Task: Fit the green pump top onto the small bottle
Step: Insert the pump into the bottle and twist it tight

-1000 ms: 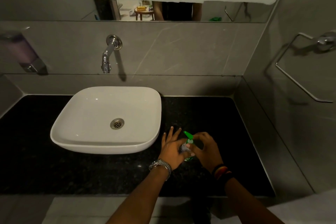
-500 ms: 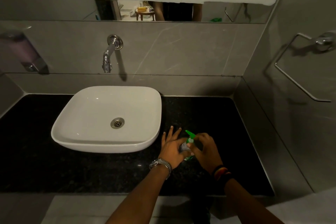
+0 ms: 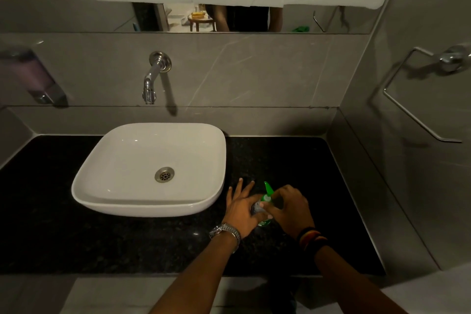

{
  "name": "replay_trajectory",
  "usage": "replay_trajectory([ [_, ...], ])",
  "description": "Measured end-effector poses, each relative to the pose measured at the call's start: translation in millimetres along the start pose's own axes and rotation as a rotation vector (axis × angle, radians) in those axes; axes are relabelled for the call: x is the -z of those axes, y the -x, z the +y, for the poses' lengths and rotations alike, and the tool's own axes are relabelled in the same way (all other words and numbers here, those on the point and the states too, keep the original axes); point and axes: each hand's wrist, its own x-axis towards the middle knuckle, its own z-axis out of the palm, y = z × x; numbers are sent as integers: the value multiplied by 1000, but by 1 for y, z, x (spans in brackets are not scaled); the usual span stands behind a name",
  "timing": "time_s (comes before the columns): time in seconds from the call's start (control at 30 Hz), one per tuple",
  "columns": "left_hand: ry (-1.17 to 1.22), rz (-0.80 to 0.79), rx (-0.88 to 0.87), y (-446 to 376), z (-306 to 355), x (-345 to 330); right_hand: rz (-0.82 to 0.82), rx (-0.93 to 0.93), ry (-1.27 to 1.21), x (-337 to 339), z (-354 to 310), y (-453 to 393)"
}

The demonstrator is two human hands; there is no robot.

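Note:
The small bottle stands on the black counter, just right of the basin, mostly hidden between my hands. A green pump top sits at its neck, nozzle pointing away from me. My left hand holds the bottle's body with thumb and palm, its fingers spread flat toward the basin. My right hand pinches the collar of the pump top from the right. A bit of green label shows below my hands.
A white basin stands on the counter's left half under a chrome wall tap. A soap dispenser hangs on the left wall, a towel ring on the right wall. A mirror strip runs above.
Both hands stay on the bottle and pump top. The green nozzle has swung slightly, and my right hand's fingers have shifted around the collar.

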Motion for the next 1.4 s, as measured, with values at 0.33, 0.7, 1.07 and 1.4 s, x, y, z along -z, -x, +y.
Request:
replay_trajectory([
  [0.33,21,-5,3,0,-2,-2,-78,160,-11,-2,5,-2],
  [0.7,33,-11,-4,-1,-1,1,-40,100,123,4,0,-6],
  [1.07,5,3,-9,-1,-4,-2,73,19,105,-3,-5,3],
  [1.4,26,16,-13,1,-2,-1,13,21,-126,-1,0,0],
])
